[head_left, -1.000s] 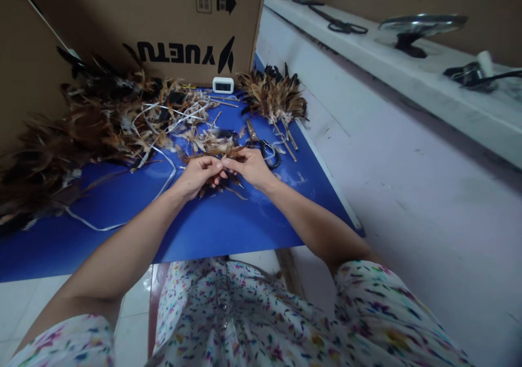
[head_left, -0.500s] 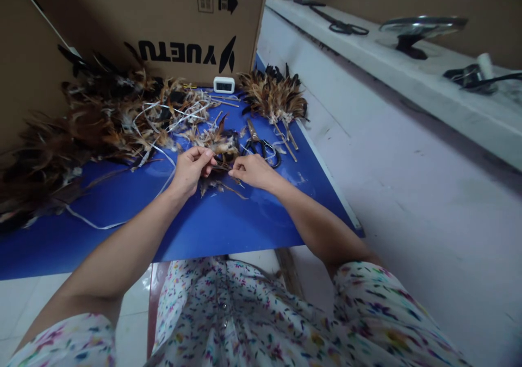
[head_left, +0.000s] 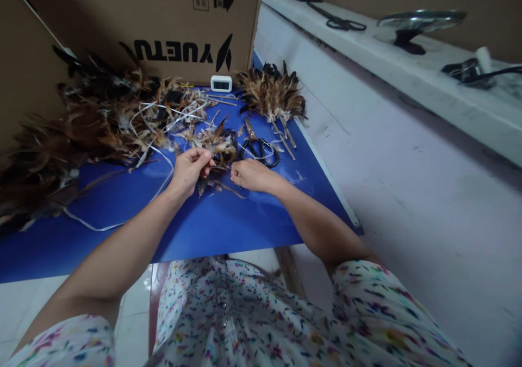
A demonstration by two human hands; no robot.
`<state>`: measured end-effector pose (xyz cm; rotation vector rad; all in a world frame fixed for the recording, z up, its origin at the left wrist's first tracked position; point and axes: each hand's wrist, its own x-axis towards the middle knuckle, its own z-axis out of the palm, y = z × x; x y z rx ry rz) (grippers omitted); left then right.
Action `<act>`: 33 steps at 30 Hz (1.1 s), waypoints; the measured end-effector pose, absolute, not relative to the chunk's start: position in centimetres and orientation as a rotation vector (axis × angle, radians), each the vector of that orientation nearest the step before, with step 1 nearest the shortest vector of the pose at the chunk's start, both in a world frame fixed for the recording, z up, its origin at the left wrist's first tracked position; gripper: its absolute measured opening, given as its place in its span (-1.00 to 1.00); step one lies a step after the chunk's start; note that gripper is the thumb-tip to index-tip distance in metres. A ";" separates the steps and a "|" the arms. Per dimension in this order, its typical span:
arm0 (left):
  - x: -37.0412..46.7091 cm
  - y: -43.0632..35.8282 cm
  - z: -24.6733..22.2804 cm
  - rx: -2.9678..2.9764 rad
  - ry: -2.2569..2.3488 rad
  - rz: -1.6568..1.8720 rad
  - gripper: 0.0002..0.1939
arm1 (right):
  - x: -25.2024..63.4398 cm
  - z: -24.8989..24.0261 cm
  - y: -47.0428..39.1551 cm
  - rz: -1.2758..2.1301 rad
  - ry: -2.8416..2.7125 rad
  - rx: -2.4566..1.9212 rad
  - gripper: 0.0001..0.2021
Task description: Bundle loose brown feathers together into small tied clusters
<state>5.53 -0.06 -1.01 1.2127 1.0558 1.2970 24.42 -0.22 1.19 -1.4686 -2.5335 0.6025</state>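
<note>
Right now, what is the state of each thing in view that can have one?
Left hand: pinched, hold unclear
Right hand: curled, hold unclear
Small feathers: loose, near both hands
Scissors: on the table, not held
White string: loose, over the feather pile
Feather bundle: lying on the table
White digital device: upright
Carton: lettering upside down

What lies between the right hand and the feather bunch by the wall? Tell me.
In the head view, scissors lie between the right hand and the feather bunch, blades pointing away from the hand.
</note>
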 end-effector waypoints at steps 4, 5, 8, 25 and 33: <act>5.5 -0.1 -0.9 1.189 1.048 1.303 -0.64 | 24.4 0.8 0.0 0.705 -2.376 -1.366 -0.89; 5.5 -0.1 -0.9 1.182 1.044 1.303 -0.64 | 24.4 0.7 0.1 0.763 -2.307 -1.340 -0.89; 5.5 -0.2 -0.9 1.180 1.034 1.299 -0.64 | 24.2 0.7 0.1 0.981 -2.083 -1.256 -0.92; 5.5 -0.1 -1.5 1.222 1.038 1.234 -0.66 | 23.4 0.8 0.5 1.203 -1.534 -0.966 -0.72; 5.7 -0.5 -1.0 1.114 1.018 1.201 -0.64 | 23.3 0.6 0.5 1.155 -1.505 -0.957 -0.75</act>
